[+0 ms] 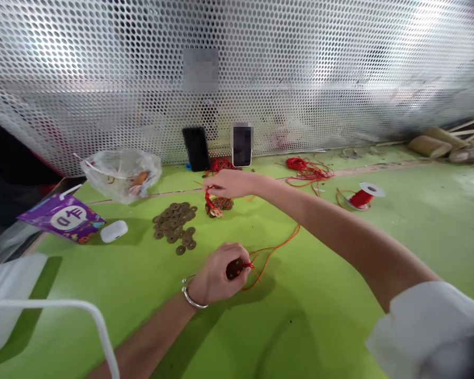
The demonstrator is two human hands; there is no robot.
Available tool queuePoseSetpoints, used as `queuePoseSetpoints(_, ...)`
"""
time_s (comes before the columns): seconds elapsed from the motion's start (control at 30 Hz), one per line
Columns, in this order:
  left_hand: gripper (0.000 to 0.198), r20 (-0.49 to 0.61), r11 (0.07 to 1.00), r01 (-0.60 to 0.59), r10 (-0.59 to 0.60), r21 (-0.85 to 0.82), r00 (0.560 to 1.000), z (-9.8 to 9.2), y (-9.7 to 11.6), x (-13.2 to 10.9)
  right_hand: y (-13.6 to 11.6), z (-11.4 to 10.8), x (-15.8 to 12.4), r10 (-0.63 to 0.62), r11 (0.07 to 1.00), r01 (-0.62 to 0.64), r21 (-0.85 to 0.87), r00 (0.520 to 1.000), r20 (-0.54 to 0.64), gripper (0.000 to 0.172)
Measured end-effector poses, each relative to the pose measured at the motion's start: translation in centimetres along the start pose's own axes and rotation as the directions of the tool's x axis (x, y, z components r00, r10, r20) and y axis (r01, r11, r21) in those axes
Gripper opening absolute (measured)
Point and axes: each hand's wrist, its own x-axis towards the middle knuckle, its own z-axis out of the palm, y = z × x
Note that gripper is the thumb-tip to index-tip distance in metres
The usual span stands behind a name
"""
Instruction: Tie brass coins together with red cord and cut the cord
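My left hand is closed in the lower middle, fingers curled round a bundle of coins tied with red cord; its far side is hidden by the fingers. Loose red cord trails from it across the green table. Farther off, my right hand pinches a strand of knotted red cord, whose lower end hangs at a small group of coins. To the left of that lies a heap of brass-coloured coins with holes in the middle.
Two phones, a black one and a white-edged one, lean against the perforated metal sheet. A plastic bag, purple packet and white case lie left. Right are a red cord tangle and spool.
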Motion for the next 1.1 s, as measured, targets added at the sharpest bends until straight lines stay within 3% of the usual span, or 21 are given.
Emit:
queuePoseSetpoints(0.07, 0.008, 0.004, 1.0, 0.008, -0.008, -0.005, 1.0, -0.1, 0.2, 0.1, -0.1, -0.1, 0.2, -0.009, 1.0, 0.009, 0.005, 1.0, -0.018, 0.028)
queuePoseSetpoints(0.23, 0.007, 0.012, 1.0, 0.021, -0.021, -0.01, 1.0, -0.3, 0.4, 0.2, 1.9, 2.3, 0.2, 0.252, 0.949, -0.224, -0.221, 0.962, 0.108, 0.028)
queuePoseSetpoints(0.33, 0.006, 0.018, 0.999, 0.032, -0.032, -0.007, 0.999, -0.4, 0.5, 0.2, 3.5, 4.0, -0.2, 0.314, 0.923, -0.266, -0.279, 0.939, 0.143, 0.024)
queuePoseSetpoints(0.57, 0.005, 0.038, 0.999, 0.031, -0.031, -0.006, 0.999, -0.4, 0.5, 0.2, 5.2, 4.5, -1.4, 0.269, 0.919, -0.202, -0.338, 0.949, 0.167, 0.044)
queuePoseSetpoints(1.1, 0.004, 0.052, 0.998, 0.063, -0.064, 0.016, 0.997, -0.4, 0.6, 0.1, 5.3, 4.8, -0.4, 0.162, 0.904, -0.086, -0.419, 0.976, 0.148, 0.052)
